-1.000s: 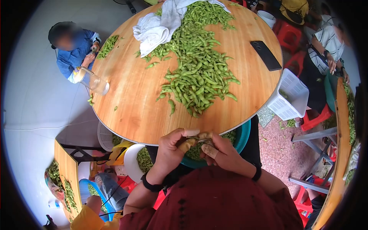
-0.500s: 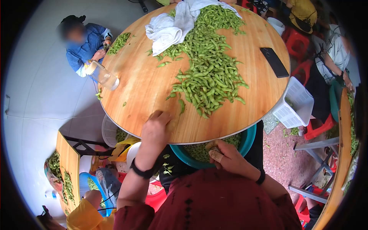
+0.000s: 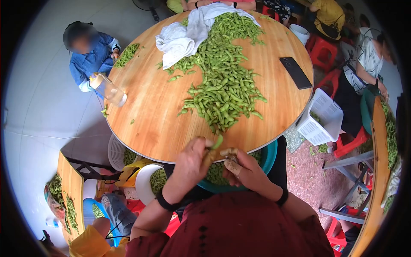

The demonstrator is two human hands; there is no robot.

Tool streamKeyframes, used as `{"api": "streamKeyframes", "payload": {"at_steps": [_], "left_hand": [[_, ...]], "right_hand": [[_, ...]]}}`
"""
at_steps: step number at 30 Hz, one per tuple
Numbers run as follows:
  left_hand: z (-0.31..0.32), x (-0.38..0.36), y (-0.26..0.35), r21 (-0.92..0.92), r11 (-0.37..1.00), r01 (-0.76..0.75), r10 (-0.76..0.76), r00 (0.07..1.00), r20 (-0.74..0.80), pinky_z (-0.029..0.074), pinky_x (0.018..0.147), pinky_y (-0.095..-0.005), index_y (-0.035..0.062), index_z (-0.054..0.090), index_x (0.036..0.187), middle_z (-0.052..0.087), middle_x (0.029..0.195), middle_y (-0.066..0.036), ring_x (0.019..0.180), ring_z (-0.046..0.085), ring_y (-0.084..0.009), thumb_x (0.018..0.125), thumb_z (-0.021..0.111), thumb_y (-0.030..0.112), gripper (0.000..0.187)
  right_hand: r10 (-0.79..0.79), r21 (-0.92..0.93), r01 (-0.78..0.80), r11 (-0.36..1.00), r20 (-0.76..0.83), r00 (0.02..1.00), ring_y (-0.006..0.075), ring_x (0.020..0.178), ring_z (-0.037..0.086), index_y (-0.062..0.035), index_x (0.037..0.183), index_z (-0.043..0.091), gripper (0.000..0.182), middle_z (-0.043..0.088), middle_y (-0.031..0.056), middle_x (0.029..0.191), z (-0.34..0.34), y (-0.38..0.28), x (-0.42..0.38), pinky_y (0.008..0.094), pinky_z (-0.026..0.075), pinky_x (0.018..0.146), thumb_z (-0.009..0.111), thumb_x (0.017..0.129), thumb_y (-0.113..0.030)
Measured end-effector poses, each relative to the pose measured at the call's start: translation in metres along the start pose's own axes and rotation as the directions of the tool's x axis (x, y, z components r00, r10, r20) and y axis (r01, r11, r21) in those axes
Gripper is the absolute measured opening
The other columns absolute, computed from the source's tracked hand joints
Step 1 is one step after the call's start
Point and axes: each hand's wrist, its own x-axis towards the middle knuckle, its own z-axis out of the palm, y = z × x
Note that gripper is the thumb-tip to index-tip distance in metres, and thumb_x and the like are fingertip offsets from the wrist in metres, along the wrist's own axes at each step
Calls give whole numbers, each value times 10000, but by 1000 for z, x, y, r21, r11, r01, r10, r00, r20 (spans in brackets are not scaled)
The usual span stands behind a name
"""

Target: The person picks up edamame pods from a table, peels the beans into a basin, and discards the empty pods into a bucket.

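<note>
My left hand (image 3: 192, 162) is closed on a green soybean pod (image 3: 217, 142), which sticks up from its fingertips over the table's near edge. Close beside it, my right hand (image 3: 247, 170) has its thumb and fingers pinched together; what they hold, if anything, is too small to make out. Below both hands is a teal basin (image 3: 270, 155) with shelled green beans (image 3: 215, 174) in it. A large heap of soybean pods (image 3: 224, 81) spreads across the round wooden table (image 3: 154, 111), its near end just beyond my fingers.
A white cloth (image 3: 182, 40) lies against the heap. A black phone (image 3: 295, 73) rests at the right, and a jug (image 3: 110, 91) stands near the left edge. A person (image 3: 92, 60) sits at the left. A white crate (image 3: 321, 115) stands to the right; a white bucket (image 3: 147, 182) is below left.
My left hand has come off the tabletop towards my right hand, now with a soybean pod in its fingers. My right hand remains over the basin. The whole view has shifted slightly.
</note>
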Motion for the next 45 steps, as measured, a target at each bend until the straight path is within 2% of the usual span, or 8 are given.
{"api": "streamKeyframes", "payload": {"at_steps": [15,28,31,32,35,36,37,45], "left_hand": [[23,-30,25,-580,796,171,-133,985,109,479,726,-244,28,556,1212,646,936,-31,809,590,-90,957,464,-25,276],[21,-39,42,-313,937,-153,165,986,12,420,593,-218,56,542,1234,601,867,9,675,521,-62,978,504,92,261],[27,-47,39,-774,98,625,-305,760,574,329,543,-181,68,543,1235,573,896,37,652,426,-26,987,529,121,254],[30,-47,39,-773,94,627,-306,757,577,329,543,-181,68,543,1235,573,896,37,652,426,-26,987,529,121,254],[37,-44,35,-759,325,565,-329,820,469,402,553,-223,62,568,1204,606,895,-8,681,522,-84,926,606,74,281],[41,-43,28,-466,869,167,-126,985,118,439,563,-265,59,584,1171,617,886,-41,669,554,-140,868,633,38,308],[42,-42,25,124,956,-267,275,960,-55,477,572,-308,56,600,1138,628,878,-74,657,587,-196,809,659,3,339],[51,-42,43,-89,995,-38,32,997,-69,523,637,-340,18,620,1006,636,809,-125,709,650,-295,774,651,-24,238]], "right_hand": [[-6,139,6,990,3,1000,101,566,585,-61,1212,458,223,620,45,830,3,3,-20,215,426,470,465,1008,-151],[35,326,-99,940,197,980,104,473,513,-66,1182,494,196,599,59,736,-14,-6,-34,229,389,414,478,999,-136],[139,518,-283,807,298,944,119,453,502,-72,1137,512,165,601,70,728,-20,7,-33,241,379,393,478,995,-148],[151,608,-338,719,339,929,128,445,500,-72,1118,516,155,605,77,729,-22,14,-31,247,377,383,480,992,-154],[186,607,-308,733,257,948,145,462,539,-64,1099,511,145,609,88,728,-22,26,-29,257,400,383,482,987,-151],[186,606,-311,733,260,947,145,462,539,-64,1099,511,145,609,88,728,-21,25,-29,257,400,383,482,987,-151],[239,544,-303,782,187,953,150,465,546,-62,1113,502,173,615,87,741,-18,22,-30,254,407,391,487,987,-180],[138,315,-137,939,20,990,147,526,602,-44,1048,479,124,613,74,755,-7,12,-38,250,450,428,456,999,-156]]}}
